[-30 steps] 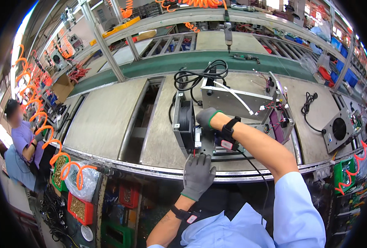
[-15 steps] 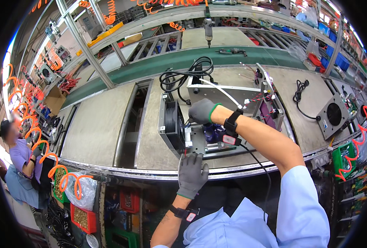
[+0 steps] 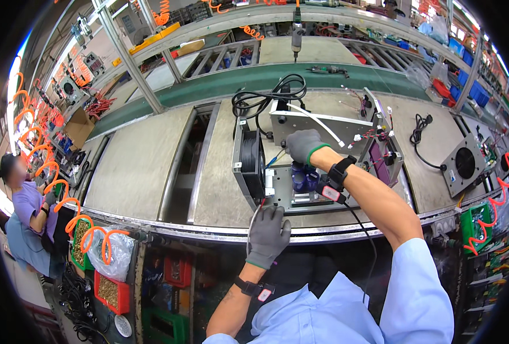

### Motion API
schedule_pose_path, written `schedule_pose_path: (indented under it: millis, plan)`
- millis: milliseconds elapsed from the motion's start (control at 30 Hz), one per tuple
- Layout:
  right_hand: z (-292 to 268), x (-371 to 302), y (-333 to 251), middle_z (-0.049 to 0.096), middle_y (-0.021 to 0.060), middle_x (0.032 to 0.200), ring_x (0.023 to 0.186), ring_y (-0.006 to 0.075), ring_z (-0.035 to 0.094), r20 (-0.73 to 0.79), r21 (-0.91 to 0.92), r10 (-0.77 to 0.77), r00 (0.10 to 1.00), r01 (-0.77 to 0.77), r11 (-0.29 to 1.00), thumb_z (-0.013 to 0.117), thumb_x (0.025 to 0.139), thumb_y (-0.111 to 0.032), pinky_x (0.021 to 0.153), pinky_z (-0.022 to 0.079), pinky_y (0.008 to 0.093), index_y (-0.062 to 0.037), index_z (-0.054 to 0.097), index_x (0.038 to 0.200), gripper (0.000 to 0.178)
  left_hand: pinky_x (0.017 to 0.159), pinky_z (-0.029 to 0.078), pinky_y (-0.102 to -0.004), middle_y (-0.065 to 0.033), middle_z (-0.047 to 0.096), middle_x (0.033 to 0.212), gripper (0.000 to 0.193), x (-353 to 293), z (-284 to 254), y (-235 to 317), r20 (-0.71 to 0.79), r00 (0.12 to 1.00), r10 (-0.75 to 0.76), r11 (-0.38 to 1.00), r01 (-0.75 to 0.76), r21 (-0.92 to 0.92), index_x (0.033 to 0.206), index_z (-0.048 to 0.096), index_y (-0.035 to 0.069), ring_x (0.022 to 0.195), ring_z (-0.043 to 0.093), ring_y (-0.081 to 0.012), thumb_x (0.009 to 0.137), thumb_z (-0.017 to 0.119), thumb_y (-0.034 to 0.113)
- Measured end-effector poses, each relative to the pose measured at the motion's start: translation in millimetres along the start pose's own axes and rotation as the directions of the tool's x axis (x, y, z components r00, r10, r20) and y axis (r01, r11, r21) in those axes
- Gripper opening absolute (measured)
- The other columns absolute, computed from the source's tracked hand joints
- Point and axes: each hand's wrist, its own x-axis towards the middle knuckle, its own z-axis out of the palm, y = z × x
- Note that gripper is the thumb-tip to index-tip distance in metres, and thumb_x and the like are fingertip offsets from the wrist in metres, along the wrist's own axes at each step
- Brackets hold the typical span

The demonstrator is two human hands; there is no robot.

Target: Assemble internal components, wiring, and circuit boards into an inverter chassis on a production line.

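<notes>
An open metal chassis [image 3: 346,202] sits on the workbench in front of me, with a black fan [image 3: 252,166] upright at its left end. My right hand [image 3: 305,144], in a grey glove, is closed on thin blue and yellow wires [image 3: 275,158] running from beside the fan. Below that hand stand purple-blue cylindrical parts [image 3: 305,179]. My left hand [image 3: 267,234], also gloved, rests at the chassis's front left corner with curled fingers. A thin whitish cable [image 3: 250,230] with a red wire at its end passes along its thumb-less side, apparently held there.
A coiled black power cord [image 3: 266,103] lies behind the fan. Above the green belt [image 3: 208,86] hangs a power screwdriver [image 3: 296,40]. Another fan unit [image 3: 465,160] stands at right. Red bin [image 3: 112,292] and green bin [image 3: 82,243] hold small parts. A co-worker [image 3: 28,212] is at far left.
My right hand has drawn away from the fan, to the right and slightly farther back, exposing the blue and yellow wires. The left hand stays at the front corner. The whole view has shifted slightly.
</notes>
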Motion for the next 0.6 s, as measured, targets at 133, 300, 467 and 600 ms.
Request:
schedule_pose_path:
  millis: [133,300,467,600]
  plan:
    - [-1.2,-8.5,-0.4,0.077,0.0199,0.102,0.095,0.0385,0.076,0.037,0.043,-0.053,0.998,0.051,0.998,0.063,0.091,-0.02,0.081,0.06,0.048,-0.0065,0.079,0.104,0.025,0.091,0.055,-0.0458,-0.0183,0.066,0.115,0.028,-5.9,-18.8,5.7,-0.145,0.985,0.091,0.98,-0.114,-0.162,0.115,0.068,0.003,0.104,0.065,-0.038,0.088,0.066,0.011]
    - [28.0,-21.5,2.1,0.074,0.0224,0.106,0.102,0.041,0.071,-0.119,0.286,0.011,0.993,0.023,0.958,0.063,0.097,-0.033,0.089,0.057,0.0491,-0.0053,0.075,0.108,0.032,0.088,0.055,-0.0475,-0.0189,0.067,0.111,0.024,3.0,-66.4,-41.1,-0.31,0.941,-0.138,0.955,0.043,-0.293,0.113,0.068,0.003,0.098,0.066,-0.0393,0.089,0.064,0.004]
    - [59.1,-27.4,0.7,0.068,0.0228,0.097,0.093,0.0427,0.066,-0.378,0.525,0.12,0.918,0.106,0.844,0.066,0.096,-0.035,0.081,0.051,0.0515,-0.0016,0.072,0.097,0.034,0.095,0.054,-0.0464,-0.0171,0.067,0.122,0.036,71.7,-49.4,-125.6,-0.091,0.988,-0.121,0.992,0.116,-0.058,0.122,0.067,0.006,0.115,0.064,-0.037,0.087,0.06,0.002]
    - [65.9,-29.0,0.9,0.064,0.0206,0.093,0.085,0.0404,0.064,-0.446,0.582,0.195,0.873,0.117,0.805,0.068,0.095,-0.026,0.078,0.05,0.0475,0.0002,0.07,0.089,0.026,0.108,0.046,-0.0474,-0.0122,0.067,0.123,0.028,109.7,-14.9,-163.8,-0.021,0.976,0.216,0.925,-0.197,0.325,0.114,0.068,0.011,0.129,0.058,-0.0299,0.087,0.063,0.011]
